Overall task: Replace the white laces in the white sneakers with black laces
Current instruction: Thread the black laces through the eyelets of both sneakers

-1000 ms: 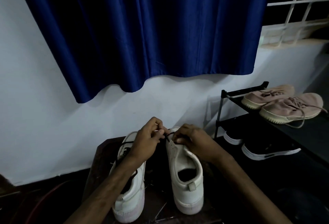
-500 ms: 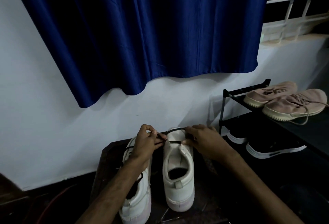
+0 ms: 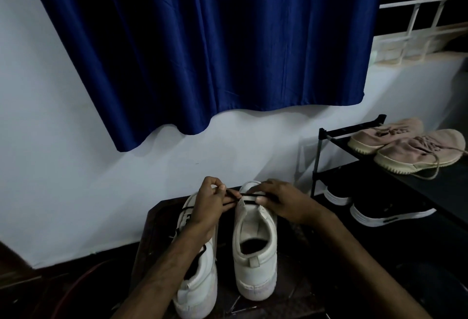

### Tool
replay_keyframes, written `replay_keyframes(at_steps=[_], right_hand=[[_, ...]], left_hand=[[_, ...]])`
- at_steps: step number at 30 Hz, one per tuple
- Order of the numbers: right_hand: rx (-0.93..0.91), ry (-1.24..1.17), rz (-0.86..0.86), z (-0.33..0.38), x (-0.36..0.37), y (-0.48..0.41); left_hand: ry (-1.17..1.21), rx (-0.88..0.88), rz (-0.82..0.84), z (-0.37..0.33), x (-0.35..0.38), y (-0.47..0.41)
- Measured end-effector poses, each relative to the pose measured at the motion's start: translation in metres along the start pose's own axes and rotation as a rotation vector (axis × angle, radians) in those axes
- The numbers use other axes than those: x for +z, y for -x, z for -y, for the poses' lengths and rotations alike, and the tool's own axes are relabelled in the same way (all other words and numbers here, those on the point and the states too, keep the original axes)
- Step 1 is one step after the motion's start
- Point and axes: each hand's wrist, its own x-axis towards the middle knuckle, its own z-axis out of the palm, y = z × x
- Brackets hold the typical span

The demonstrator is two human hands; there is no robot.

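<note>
Two white sneakers stand heel-toward-me on a dark low table (image 3: 291, 301). The right sneaker (image 3: 254, 250) has a black lace (image 3: 249, 195) stretched across its front eyelets. My left hand (image 3: 211, 204) pinches the lace's left end just left of that shoe. On the shoe's right side, my right hand (image 3: 281, 201) pinches the other end, its fingers lying over the toe part. The left sneaker (image 3: 200, 283) carries black lacing and is partly hidden under my left forearm. No white lace is in view.
A black shoe rack (image 3: 354, 146) stands at the right with a pair of beige sneakers (image 3: 417, 150) on top and black shoes (image 3: 387, 211) below. A blue curtain (image 3: 202, 47) hangs on the white wall behind. A red hose (image 3: 76, 280) curves on the floor at left.
My hands have drawn apart, so the black lace is pulled straighter across the right sneaker's front. The view has shifted slightly, and the shoes sit a little lower and further right.
</note>
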Motion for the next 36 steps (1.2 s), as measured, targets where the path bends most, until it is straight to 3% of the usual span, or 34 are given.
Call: replay_keyframes(at_steps=[5, 9, 12, 15, 18, 26, 28, 32, 34, 36], right_hand=[[0.002, -0.018, 0.079, -0.009, -0.004, 0.006], [-0.032, 0.231, -0.033, -0.002, -0.007, 0.003], [-0.18, 0.041, -0.131, 0.006, -0.009, -0.002], [-0.147, -0.026, -0.084, 0.007, -0.002, -0.004], [-0.113, 0.057, -0.127, 0.001, 0.003, -0.004], [0.008, 0.275, -0.106, -0.006, 0.013, -0.006], [0.023, 0.295, -0.087, -0.004, 0.008, -0.003], [-0.023, 0.375, -0.067, 0.016, 0.001, -0.002], [-0.106, 0.531, -0.145, 0.02, 0.005, -0.003], [-0.08, 0.59, -0.12, 0.019, 0.004, -0.002]], left_hand=[[0.063, 0.078, -0.031, -0.007, 0.001, 0.002], [0.109, 0.039, -0.094, -0.008, 0.0, 0.002], [0.049, 0.011, -0.089, -0.009, 0.0, 0.002], [0.048, 0.015, -0.093, -0.007, 0.001, 0.002], [0.086, 0.076, -0.114, -0.009, -0.001, 0.002], [0.344, 0.332, -0.365, -0.03, -0.011, 0.004], [0.073, 0.383, -0.29, -0.025, -0.011, 0.004], [-1.038, 0.378, 0.043, -0.007, -0.008, -0.008], [-1.243, 0.276, 0.111, -0.008, -0.008, -0.014], [-1.275, 0.218, 0.136, -0.012, -0.008, -0.015]])
